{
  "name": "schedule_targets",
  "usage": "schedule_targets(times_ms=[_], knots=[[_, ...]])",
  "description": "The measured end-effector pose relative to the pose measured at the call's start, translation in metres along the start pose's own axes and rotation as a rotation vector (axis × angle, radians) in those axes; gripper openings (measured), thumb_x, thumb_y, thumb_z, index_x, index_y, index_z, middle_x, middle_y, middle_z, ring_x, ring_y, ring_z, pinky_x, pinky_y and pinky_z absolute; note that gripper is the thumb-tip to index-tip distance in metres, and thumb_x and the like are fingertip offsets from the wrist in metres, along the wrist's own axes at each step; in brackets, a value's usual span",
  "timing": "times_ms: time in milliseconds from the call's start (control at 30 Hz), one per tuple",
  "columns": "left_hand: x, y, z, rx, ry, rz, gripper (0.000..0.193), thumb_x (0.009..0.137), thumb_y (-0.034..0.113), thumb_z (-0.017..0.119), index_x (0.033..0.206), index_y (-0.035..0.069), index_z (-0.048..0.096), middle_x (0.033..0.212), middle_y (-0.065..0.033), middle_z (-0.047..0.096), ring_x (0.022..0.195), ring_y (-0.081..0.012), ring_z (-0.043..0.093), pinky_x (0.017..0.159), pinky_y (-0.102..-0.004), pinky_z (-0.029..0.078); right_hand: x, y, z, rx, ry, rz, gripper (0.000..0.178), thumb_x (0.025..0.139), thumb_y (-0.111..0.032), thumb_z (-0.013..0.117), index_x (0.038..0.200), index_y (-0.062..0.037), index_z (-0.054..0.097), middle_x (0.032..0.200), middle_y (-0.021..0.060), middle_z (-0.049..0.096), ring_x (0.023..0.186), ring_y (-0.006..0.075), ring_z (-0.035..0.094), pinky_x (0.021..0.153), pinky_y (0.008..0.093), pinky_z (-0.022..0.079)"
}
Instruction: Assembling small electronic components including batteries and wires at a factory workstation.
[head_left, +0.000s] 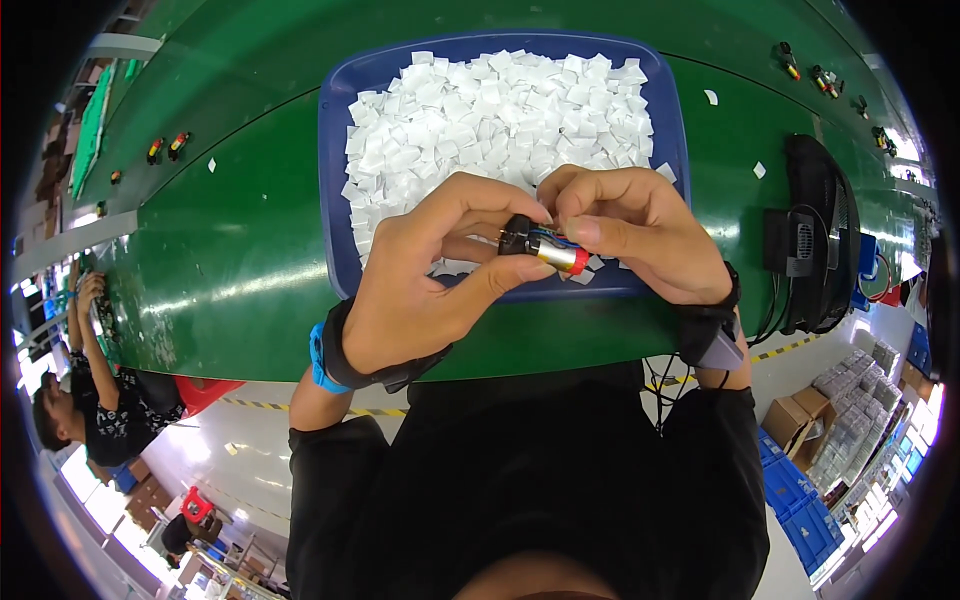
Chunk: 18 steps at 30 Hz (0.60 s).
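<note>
Between the thumb and fingers of my left hand (pixel 425 270) is a small cylindrical part (pixel 550 252), with a black end, a shiny silver body and a red cap. Thin coloured wires (pixel 553 236) run along its upper side. My right hand (pixel 640 225) is closed in a pinch at those wires, its thumb against them; the very tips of its fingers are partly hidden. Both hands are above the near part of a blue tray (pixel 500 292) heaped with small white square pieces (pixel 500 110).
The green table (pixel 240 230) bears similar small parts at far left (pixel 178 146) and far right (pixel 790 60). Stray white pieces lie beside the tray. A black bag (pixel 820 230) and a black box with cables (pixel 788 243) stand at right. Another person (pixel 110 395) works at left.
</note>
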<state>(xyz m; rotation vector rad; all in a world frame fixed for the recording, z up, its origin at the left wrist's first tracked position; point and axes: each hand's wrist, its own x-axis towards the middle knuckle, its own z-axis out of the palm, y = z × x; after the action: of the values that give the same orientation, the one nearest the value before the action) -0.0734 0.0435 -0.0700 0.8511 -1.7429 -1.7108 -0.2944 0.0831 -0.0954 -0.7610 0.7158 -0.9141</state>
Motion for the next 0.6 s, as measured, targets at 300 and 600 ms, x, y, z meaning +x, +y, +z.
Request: schedule_targets(times_ms=[300, 600], knots=[[0.000, -0.005, -0.001, 0.035, 0.020, 0.022, 0.030, 0.086, 0.007, 0.072, 0.113, 0.003, 0.058, 0.101, -0.0103, 0.070, 0.096, -0.0197, 0.070, 0.082, -0.0327, 0.058, -0.001, -0.004, 0.010, -0.242, 0.134, -0.097, 0.010, 0.088, -0.007, 0.068, 0.092, 0.0007, 0.065, 0.107, 0.0085, 0.057, 0.093, 0.0129, 0.056, 0.081, 0.0262, 0.046], [0.002, -0.007, 0.003, 0.045, 0.028, 0.016, 0.029, 0.086, 0.007, 0.072, 0.112, 0.003, 0.059, 0.100, -0.0106, 0.070, 0.096, -0.0203, 0.070, 0.082, -0.0326, 0.058, -0.003, -0.006, 0.015, -0.263, 0.237, -0.182, 0.031, 0.084, 0.000, 0.071, 0.112, 0.0008, 0.058, 0.103, 0.0078, 0.059, 0.090, 0.0114, 0.060, 0.070, 0.0222, 0.053]])
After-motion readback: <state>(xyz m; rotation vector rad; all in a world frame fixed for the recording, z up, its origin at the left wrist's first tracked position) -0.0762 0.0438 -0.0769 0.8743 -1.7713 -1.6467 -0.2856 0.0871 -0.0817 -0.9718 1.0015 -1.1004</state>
